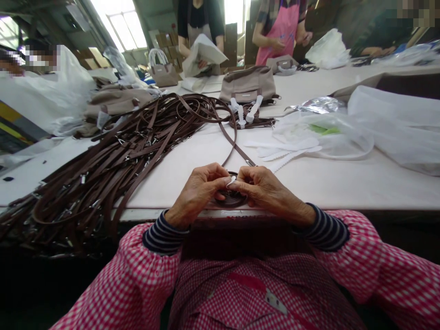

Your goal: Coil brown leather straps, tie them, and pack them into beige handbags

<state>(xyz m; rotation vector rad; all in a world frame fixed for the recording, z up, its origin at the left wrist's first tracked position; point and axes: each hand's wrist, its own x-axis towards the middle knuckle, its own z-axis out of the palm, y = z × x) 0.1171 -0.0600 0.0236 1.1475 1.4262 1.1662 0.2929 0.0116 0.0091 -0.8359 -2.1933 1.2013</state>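
My left hand (199,190) and my right hand (264,185) meet at the table's front edge, both closed on a brown leather strap rolled into a tight coil (232,199). A small white piece (231,181) is pinched between the fingertips of both hands. The strap's free end (233,142) runs away from the coil across the white table (343,183) toward a taupe handbag (249,85). A big heap of similar brown straps (113,156) lies to the left of my hands.
White strips (285,151) and clear plastic bags (378,128) lie to the right. More taupe handbags (117,101) sit at the back left. Several other people stand or sit along the far side, one in a pink apron (280,30).
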